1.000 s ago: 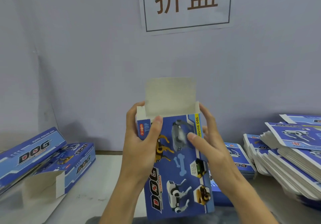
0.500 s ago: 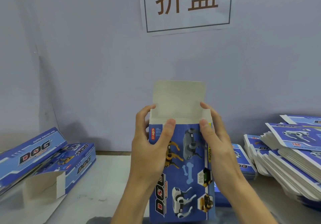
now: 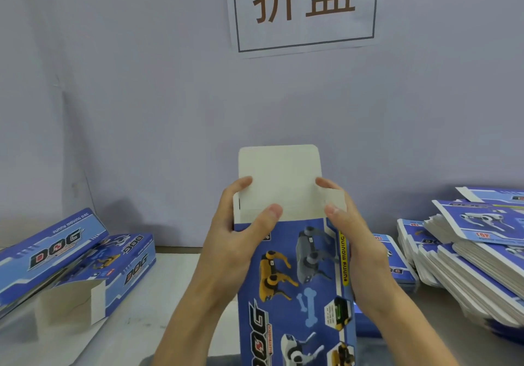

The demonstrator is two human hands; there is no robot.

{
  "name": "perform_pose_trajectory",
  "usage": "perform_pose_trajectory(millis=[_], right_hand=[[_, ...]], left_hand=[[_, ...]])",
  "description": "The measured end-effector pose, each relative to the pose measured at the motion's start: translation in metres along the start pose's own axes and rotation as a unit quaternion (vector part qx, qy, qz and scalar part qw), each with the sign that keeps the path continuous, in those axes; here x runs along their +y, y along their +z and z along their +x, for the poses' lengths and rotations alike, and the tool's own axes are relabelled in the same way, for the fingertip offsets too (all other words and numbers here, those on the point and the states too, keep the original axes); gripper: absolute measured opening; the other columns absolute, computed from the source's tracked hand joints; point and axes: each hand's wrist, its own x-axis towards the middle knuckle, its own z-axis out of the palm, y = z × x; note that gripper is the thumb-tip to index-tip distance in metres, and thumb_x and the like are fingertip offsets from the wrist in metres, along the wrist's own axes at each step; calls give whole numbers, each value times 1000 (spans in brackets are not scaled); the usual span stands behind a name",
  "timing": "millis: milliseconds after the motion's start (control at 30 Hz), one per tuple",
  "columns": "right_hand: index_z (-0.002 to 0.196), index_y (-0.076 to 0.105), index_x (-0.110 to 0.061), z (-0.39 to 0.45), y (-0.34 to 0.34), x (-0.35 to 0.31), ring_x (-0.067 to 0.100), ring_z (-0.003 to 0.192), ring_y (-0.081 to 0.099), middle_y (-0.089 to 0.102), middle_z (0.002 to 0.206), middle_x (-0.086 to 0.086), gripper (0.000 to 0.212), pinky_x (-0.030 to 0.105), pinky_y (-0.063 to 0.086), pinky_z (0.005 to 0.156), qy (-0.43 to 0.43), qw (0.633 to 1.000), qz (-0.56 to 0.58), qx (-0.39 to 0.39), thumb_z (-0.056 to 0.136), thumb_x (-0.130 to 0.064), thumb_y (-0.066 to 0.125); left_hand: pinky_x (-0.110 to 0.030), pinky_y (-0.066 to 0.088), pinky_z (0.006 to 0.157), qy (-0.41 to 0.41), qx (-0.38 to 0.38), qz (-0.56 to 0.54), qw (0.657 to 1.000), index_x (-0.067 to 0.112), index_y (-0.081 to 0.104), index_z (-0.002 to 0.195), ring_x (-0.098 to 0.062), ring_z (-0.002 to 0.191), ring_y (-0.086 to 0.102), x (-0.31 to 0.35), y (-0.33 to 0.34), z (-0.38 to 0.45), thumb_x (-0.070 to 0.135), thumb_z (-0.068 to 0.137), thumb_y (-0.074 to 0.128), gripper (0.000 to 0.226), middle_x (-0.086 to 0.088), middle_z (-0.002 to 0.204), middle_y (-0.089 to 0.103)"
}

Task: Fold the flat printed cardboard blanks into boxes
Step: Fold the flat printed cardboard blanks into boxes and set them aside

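1. The box [image 3: 297,289] is standing upright at lower centre, its printed face toward the camera, probably so its open top is within reach.
2. The left hand [image 3: 235,240] is gripping the box's upper left corner, thumb lying on the white lid flap [image 3: 279,178], likely steadying it for tucking.
3. The right hand [image 3: 354,238] is clasping the upper right edge, fingers pressing a side flap [image 3: 334,204] inward.
4. Flat blanks [image 3: 467,255] are lying stacked on the table [image 3: 170,294] at right, ready to take.
5. Folded boxes [image 3: 76,260] are resting at left, set aside.
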Motion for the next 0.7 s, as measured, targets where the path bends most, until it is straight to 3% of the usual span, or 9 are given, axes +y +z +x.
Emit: perform_pose_trajectory(millis=[167, 267, 333, 367, 433, 500, 567, 633, 700], right_hand=[[128, 60, -18, -5, 3, -5, 10, 112, 67, 72, 119, -7, 46, 21, 56, 81, 16, 1000, 10, 9, 86, -34, 49], [116, 70, -14, -7, 5, -3, 14, 108, 69, 70, 123, -2, 41, 25, 58, 75, 45, 998, -20, 27, 87, -40, 59], [109, 72, -15, -7, 6, -2, 22, 104, 70, 70, 120, 3, 39, 35, 59, 78, 52, 997, -39, 33, 90, -43, 54], [106, 73, -15, -7, 7, -2, 24, 104, 70, 71, 118, 4, 46, 39, 58, 81, 49, 996, -56, 39, 91, -49, 46], [98, 74, -13, -6, 7, -3, 19, 93, 73, 74, 107, 2, 55, 34, 59, 73, 48, 996, -60, 48, 94, -58, 43], [83, 75, -18, -3, 7, -3, 10, 80, 73, 76, 90, -6, 45, 24, 58, 62, 45, 993, -98, 46, 89, -55, 51], [69, 72, -25, -1, 6, -2, 11, 64, 72, 74, 71, 0, 31, 22, 55, 51, 64, 990, -112, 48, 78, -45, 51], [67, 69, -26, 1, 5, 1, 17, 58, 71, 70, 66, 11, 28, 27, 52, 48, 85, 989, -108, 61, 72, -42, 46], [70, 65, -28, 2, 5, 3, 22, 59, 68, 62, 71, 21, 21, 29, 50, 51, 93, 989, -88, 73, 72, -38, 46]], left_hand=[[-29, 60, 61, -1, 14, 27, 1000, 35, 59, 119, -26, 86, 77, -4, 7, 0, 51, 62, 76, 61, -3, 103, 77], [-45, 59, 82, 33, 32, 93, 995, 22, 69, 104, -28, 95, 73, -6, 5, 4, 59, 83, 71, 43, -11, 105, 74], [-54, 53, 92, 35, 39, 115, 992, 12, 72, 93, -33, 97, 70, -7, 4, 4, 60, 84, 52, 53, -19, 102, 71], [-58, 53, 90, 26, 43, 112, 992, 8, 72, 89, -38, 92, 70, -7, 3, 3, 61, 84, 47, 59, -25, 98, 70], [-57, 52, 80, 18, 45, 115, 992, 3, 71, 79, -45, 81, 67, -7, 3, 2, 58, 86, 43, 62, -32, 91, 65], [-53, 51, 76, 26, 42, 134, 990, 4, 71, 73, -46, 84, 63, -9, 2, 2, 43, 90, 45, 51, -31, 95, 61], [-50, 51, 74, 19, 33, 126, 991, 8, 73, 73, -45, 86, 63, -11, 4, 4, 27, 94, 46, 39, -31, 98, 59], [-50, 47, 67, 15, 14, 100, 995, 11, 70, 80, -45, 72, 56, -8, 6, 3, 24, 89, 44, 30, -34, 82, 53], [-45, 38, 62, 20, 20, 88, 996, 14, 61, 87, -39, 57, 40, -7, 7, 3, 26, 81, 39, 26, -24, 63, 38]])
